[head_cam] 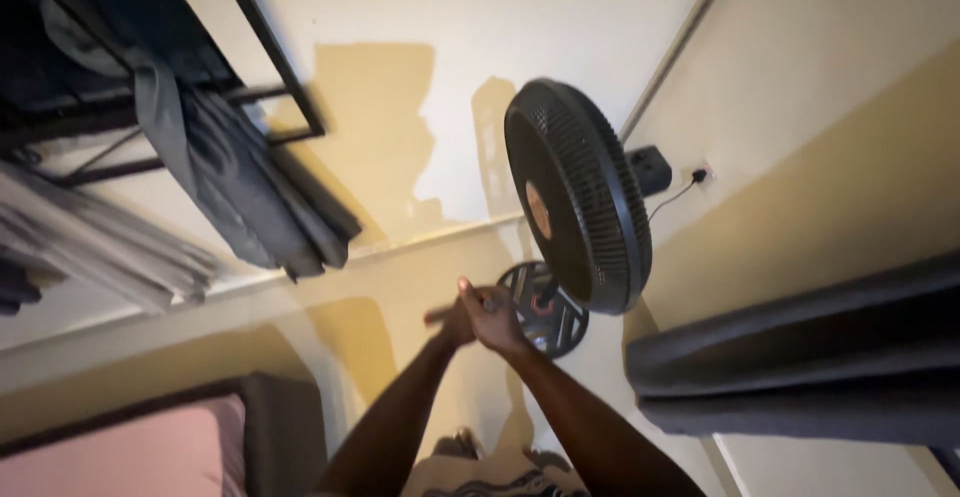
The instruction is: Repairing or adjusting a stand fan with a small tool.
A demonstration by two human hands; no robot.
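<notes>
We held both hands, left hand and right hand, pressed together before the black standing fan; whether our fingers were apart or together, we could not tell.

One view only, worn on the head, tilted so the room leans sideways. Looks out along both forearms toward a black standing fan and the wall corner behind it. Hands close to the lens; fan just beyond them.

A black standing fan with round grille stands on its circular base.
</notes>
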